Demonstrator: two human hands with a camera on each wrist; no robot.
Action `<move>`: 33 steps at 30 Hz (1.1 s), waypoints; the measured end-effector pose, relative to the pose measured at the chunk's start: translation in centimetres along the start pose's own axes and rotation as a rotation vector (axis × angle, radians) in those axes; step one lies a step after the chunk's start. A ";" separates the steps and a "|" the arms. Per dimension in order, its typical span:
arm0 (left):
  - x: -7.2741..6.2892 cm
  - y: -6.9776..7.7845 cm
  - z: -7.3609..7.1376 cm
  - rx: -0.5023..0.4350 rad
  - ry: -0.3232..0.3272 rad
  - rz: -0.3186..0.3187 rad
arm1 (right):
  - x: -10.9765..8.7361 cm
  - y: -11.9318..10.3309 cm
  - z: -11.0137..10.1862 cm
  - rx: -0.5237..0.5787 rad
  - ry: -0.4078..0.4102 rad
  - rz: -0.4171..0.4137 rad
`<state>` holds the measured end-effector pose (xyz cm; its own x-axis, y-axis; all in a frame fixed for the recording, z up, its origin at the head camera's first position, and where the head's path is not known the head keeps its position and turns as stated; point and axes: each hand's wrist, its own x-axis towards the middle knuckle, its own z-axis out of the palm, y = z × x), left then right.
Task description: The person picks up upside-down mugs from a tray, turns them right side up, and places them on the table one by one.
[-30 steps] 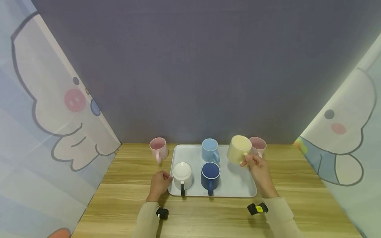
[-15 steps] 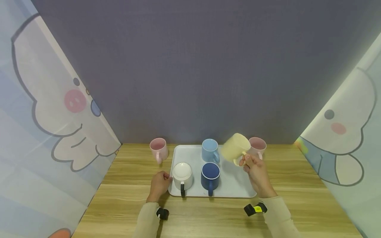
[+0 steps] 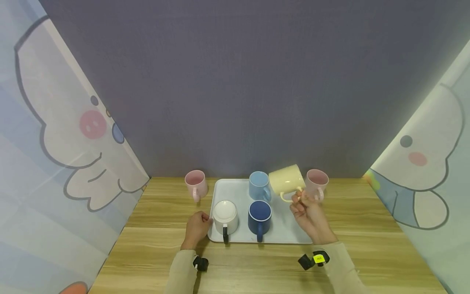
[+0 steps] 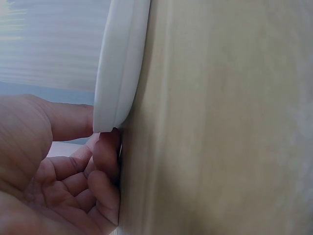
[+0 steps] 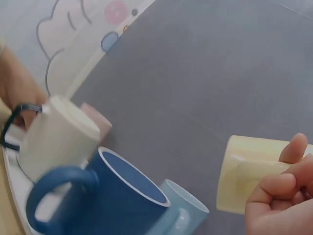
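In the head view my right hand (image 3: 311, 216) grips a pale yellow mug (image 3: 287, 179) by its handle. The mug is held in the air, tipped nearly onto its side, above the right part of a white tray (image 3: 286, 234). My left hand (image 3: 197, 229) is at the tray's left edge; in the left wrist view its thumb lies against the tray rim (image 4: 115, 98) and a curled finger is under it. On the tray stand an upside-down white mug (image 3: 225, 218) with a black handle, an upright dark blue mug (image 3: 259, 220) and a light blue mug (image 3: 258, 185).
A pink mug (image 3: 196, 185) stands on the wooden table (image 3: 257, 269) left of the tray. Another pink mug (image 3: 317, 183) is at the right, close behind the right hand. A grey wall (image 3: 235, 90) rises directly behind the tray.
The yellow mug has turned from base-up to nearly sideways and shifted a little left, as the right wrist rotated. My left hand and the other mugs have stayed put.
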<state>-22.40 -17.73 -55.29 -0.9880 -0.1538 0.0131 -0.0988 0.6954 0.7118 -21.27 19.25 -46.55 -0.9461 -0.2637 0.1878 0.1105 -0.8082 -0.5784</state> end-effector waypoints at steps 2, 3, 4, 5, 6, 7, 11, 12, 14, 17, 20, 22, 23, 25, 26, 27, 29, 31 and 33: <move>0.0 0.0 0.0 0.000 -0.001 -0.002 | 0.1 0.2 0.0 0.113 -0.042 0.020; 0.0 0.0 0.0 -0.001 -0.001 -0.003 | 0.1 0.3 -0.1 0.161 -0.062 0.030; -0.1 0.1 0.0 -0.001 -0.002 -0.004 | 0.2 0.4 -0.1 0.208 -0.081 0.040; -0.1 0.1 -0.1 -0.001 -0.003 -0.005 | 0.2 0.5 -0.2 0.250 -0.097 0.048; -0.1 0.1 -0.1 -0.001 -0.004 -0.005 | 0.2 0.6 -0.2 0.289 -0.113 0.058; -0.1 0.1 -0.1 -0.001 -0.006 -0.008 | 0.3 0.7 -0.2 0.323 -0.129 0.067; -0.1 0.1 -0.1 -0.001 -0.009 -0.011 | 0.4 1.2 -0.2 0.400 -0.167 0.084; -0.1 0.1 -0.1 -0.001 -0.010 -0.013 | 0.4 1.3 -0.2 0.412 -0.175 0.086; -0.1 0.2 -0.1 -0.003 -0.012 -0.017 | 0.5 1.4 -0.2 0.427 -0.190 0.084; -0.1 0.1 -0.2 -0.004 -0.012 -0.022 | 0.6 1.7 -0.1 0.451 -0.216 0.078; -0.1 0.1 -0.1 -0.003 -0.010 -0.021 | 0.6 1.9 0.0 0.472 -0.233 0.076; -0.1 0.1 -0.1 -0.002 -0.009 -0.020 | 0.6 1.9 0.0 0.481 -0.232 0.075; -0.1 0.1 -0.1 -0.002 -0.009 -0.019 | 0.6 2.0 0.1 0.484 -0.229 0.076; -0.1 0.1 -0.1 -0.002 -0.008 -0.017 | 0.5 2.0 0.1 0.482 -0.219 0.075; -0.1 0.1 -0.1 -0.004 -0.008 -0.016 | 0.5 2.1 0.1 0.482 -0.215 0.074; -0.1 0.1 -0.1 -0.004 -0.010 -0.014 | 0.5 2.1 0.2 0.485 -0.209 0.075; 0.0 0.1 -0.2 -0.005 -0.013 -0.010 | 0.5 2.2 0.2 0.493 -0.201 0.077; 0.0 0.2 -0.3 0.001 -0.016 -0.007 | 0.4 2.3 0.3 0.512 -0.197 0.084; 0.0 0.2 -0.5 0.009 -0.008 0.000 | 0.4 2.4 0.3 0.531 -0.199 0.095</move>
<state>-22.37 -17.88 -54.79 -0.9890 -0.1479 0.0074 -0.0997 0.7016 0.7056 -21.30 17.03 -47.59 -0.8547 -0.4005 0.3303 0.3784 -0.9162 -0.1317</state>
